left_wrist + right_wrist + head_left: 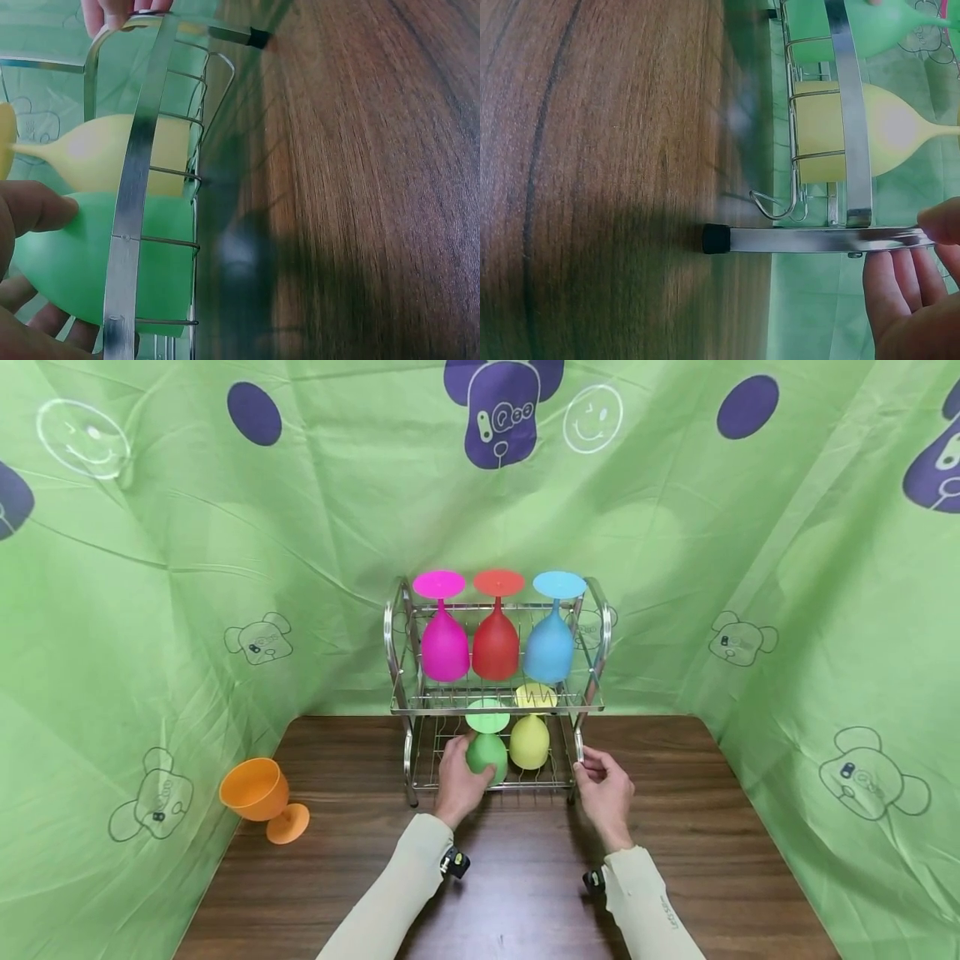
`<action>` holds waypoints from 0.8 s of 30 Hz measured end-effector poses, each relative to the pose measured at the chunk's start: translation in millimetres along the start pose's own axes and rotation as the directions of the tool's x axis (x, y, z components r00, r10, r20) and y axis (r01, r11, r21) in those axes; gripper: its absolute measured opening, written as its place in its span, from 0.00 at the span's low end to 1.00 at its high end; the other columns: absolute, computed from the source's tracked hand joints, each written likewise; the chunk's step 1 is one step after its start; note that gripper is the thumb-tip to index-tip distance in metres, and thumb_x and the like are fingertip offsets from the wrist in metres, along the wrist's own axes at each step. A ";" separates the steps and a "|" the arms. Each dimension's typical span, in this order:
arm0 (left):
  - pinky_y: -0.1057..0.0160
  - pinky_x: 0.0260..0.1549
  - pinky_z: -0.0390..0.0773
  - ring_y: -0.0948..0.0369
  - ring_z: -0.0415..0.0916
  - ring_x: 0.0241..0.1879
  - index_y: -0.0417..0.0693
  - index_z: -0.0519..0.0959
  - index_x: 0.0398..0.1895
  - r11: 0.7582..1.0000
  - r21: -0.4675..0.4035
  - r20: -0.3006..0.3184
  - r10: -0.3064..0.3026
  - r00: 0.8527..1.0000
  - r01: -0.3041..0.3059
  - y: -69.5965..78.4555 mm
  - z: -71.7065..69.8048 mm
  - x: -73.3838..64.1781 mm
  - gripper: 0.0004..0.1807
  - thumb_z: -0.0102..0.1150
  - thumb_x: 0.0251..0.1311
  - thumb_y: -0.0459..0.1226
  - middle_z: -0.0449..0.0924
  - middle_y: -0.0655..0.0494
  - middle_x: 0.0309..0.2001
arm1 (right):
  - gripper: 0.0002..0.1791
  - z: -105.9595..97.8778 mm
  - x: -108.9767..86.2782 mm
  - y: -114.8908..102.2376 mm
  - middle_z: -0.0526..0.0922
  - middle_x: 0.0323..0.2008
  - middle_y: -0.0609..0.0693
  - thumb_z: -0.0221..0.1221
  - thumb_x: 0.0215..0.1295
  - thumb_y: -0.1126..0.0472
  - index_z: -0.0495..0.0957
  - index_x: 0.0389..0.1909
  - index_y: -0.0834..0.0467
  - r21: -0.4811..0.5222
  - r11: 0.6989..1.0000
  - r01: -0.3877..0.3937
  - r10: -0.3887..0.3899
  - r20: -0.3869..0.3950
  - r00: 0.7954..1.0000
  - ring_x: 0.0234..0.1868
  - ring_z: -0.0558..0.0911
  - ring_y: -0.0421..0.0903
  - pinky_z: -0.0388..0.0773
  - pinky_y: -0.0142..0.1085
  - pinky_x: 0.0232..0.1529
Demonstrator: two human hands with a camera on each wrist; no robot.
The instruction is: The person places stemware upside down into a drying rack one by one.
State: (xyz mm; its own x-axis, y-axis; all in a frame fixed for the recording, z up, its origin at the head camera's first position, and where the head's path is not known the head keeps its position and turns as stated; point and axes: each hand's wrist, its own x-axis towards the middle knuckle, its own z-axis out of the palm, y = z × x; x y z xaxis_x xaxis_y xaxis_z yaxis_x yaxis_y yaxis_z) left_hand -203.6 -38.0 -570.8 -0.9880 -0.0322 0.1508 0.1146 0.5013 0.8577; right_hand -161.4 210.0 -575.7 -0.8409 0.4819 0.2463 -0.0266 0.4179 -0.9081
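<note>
On the lower shelf of a two-tier metal dish rack (495, 709) stands a green goblet (489, 758), upside down with its base up. My left hand (460, 783) grips its bowl, thumb on one side and fingers round the other; the left wrist view shows the green bowl (90, 255) behind the rack's front bar. Beside it a yellow goblet (529, 743) is also inverted. With thumb and fingers, my right hand (606, 789) pinches the rack's right front leg (817, 239), above its black foot.
Inverted magenta (446, 647), red (495, 647) and blue goblets (549, 647) fill the upper shelf. An orange goblet (255, 789) lies tipped at the left edge of the wooden table (517, 893). Green printed cloth (337, 510) surrounds the table at back and sides.
</note>
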 end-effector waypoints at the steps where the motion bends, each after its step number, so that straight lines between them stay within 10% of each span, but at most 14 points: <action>1: 0.37 0.64 0.79 0.39 0.74 0.66 0.43 0.73 0.74 1.000 -0.002 0.001 0.002 1.000 -0.002 0.0 -0.2 -0.1 0.42 0.79 0.54 0.35 0.71 0.42 0.70 | 0.17 0.1 -0.1 -0.1 0.91 0.39 0.56 0.72 0.62 0.69 0.89 0.52 0.55 0.002 1.000 0.004 -0.004 -0.005 1.000 0.36 0.87 0.43 0.79 0.15 0.35; 18: 0.39 0.65 0.79 0.43 0.74 0.66 0.45 0.69 0.76 0.999 -0.015 -0.018 -0.040 0.999 0.040 -1.3 -7.8 -6.0 0.46 0.79 0.54 0.41 0.72 0.44 0.69 | 0.18 1.5 -3.5 2.3 0.91 0.39 0.56 0.71 0.63 0.69 0.89 0.53 0.54 -0.009 1.000 0.016 -0.016 -0.007 1.000 0.34 0.85 0.38 0.78 0.16 0.34; 24: 0.42 0.69 0.77 0.42 0.73 0.68 0.44 0.68 0.76 0.985 -0.170 -0.052 -0.033 0.998 0.024 6.2 -28.9 -22.6 0.46 0.79 0.55 0.40 0.71 0.41 0.70 | 0.17 2.5 -2.9 0.6 0.91 0.38 0.55 0.71 0.63 0.69 0.89 0.53 0.54 -0.015 1.000 0.015 -0.015 -0.009 1.000 0.35 0.84 0.38 0.78 0.15 0.34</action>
State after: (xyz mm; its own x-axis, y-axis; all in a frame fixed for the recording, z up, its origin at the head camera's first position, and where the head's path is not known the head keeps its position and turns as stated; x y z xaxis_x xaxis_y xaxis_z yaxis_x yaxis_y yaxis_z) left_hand -177.5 -59.2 -554.8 -0.9846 -0.0940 0.1477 0.1068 0.3456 0.9323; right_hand -160.3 206.9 -577.8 -0.8354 0.4826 0.2631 -0.0309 0.4367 -0.8991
